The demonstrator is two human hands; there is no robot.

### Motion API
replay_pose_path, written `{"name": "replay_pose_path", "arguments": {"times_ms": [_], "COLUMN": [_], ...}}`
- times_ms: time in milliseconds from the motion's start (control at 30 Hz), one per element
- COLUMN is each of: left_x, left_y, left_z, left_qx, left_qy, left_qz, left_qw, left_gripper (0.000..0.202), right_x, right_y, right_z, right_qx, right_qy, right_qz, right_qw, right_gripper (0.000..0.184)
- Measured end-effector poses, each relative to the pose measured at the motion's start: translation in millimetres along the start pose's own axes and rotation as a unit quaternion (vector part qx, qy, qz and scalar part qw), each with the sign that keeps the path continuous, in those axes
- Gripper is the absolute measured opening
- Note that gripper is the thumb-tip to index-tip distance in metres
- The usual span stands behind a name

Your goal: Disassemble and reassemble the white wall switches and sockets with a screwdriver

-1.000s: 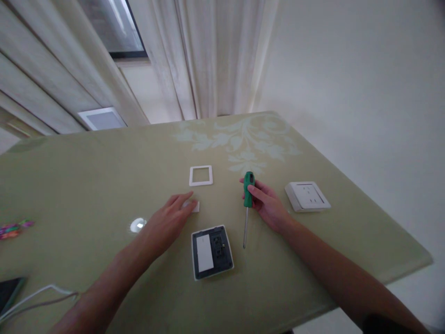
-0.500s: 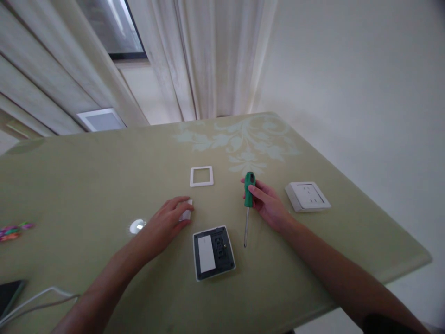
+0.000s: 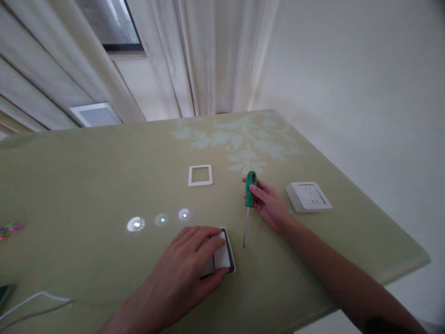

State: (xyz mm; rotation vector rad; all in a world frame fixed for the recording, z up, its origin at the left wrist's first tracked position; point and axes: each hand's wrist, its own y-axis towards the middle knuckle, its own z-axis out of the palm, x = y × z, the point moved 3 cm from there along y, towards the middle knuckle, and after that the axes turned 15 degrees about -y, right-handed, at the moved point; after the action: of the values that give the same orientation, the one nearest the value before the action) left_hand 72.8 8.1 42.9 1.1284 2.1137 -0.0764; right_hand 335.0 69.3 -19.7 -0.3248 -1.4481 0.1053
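Observation:
My left hand (image 3: 189, 262) lies over the dark wall-switch module (image 3: 226, 253) near the table's front edge, fingers pressing a small white rocker piece (image 3: 220, 256) onto it. Most of the module is hidden under the hand. My right hand (image 3: 269, 204) is closed round the green handle of a screwdriver (image 3: 248, 204), whose metal shaft points toward me and whose tip rests on the table just right of the module.
A white square frame (image 3: 200, 175) lies farther back on the olive table (image 3: 86, 176). A white socket plate (image 3: 308, 196) sits right of my right hand. A white cable (image 3: 31, 301) and colourful bits (image 3: 9, 229) lie at the left. Curtains hang behind.
My left hand picked up the small white piece from the table and carried it toward me onto the switch module, now covering it. The right hand and screwdriver stayed put.

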Motion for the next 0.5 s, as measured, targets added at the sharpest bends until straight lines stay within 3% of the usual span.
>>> {"name": "replay_pose_path", "arguments": {"times_ms": [167,500], "left_x": [3.4,-6.0], "left_y": [-10.0,-9.0], "left_z": [9.4,4.7], "left_qx": [-0.034,-0.033], "left_qy": [0.033,0.064], "left_qz": [0.025,0.060], "left_qw": [0.999,0.996], "left_gripper": [0.032,0.026], "right_x": [0.3,1.3], "right_y": [-0.9,-0.8], "right_z": [0.0,-1.4], "right_qx": [0.001,-0.005], "right_qy": [-0.001,0.002], "right_qz": [0.004,0.007], "right_qw": [1.000,1.000], "right_gripper": [0.047,0.049]}}
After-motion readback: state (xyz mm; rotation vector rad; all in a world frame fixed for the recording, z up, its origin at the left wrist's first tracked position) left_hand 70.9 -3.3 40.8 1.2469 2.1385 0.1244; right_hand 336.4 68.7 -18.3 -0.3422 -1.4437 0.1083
